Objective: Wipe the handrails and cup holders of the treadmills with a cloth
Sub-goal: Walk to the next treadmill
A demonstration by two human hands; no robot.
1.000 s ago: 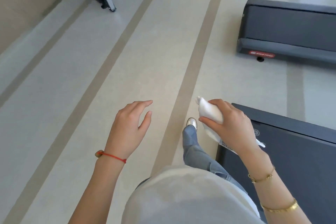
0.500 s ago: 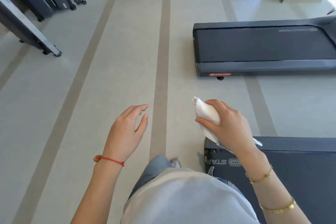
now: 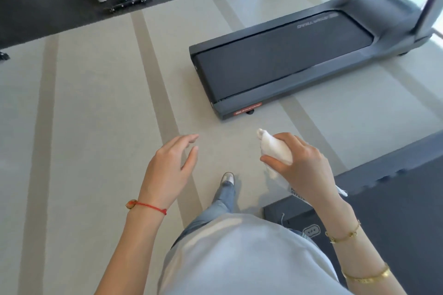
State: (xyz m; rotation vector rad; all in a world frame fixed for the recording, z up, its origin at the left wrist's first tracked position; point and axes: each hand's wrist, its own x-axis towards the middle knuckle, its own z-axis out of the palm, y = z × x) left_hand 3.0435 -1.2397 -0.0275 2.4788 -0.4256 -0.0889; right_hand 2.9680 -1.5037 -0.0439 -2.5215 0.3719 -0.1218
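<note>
Underfoot, striped beige floor (image 3: 96, 127); treadmill (image 3: 287, 62) ahead, dark mat (image 3: 48, 12) beyond.

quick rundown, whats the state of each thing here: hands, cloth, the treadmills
left hand: open, fingers loosely curved, holding nothing
right hand: grips the cloth
cloth: white, bunched up, one end sticking out past the fingers
far treadmill: deck flat on the floor, nobody on it
near treadmill: only a corner of its deck shows, untouched
</note>
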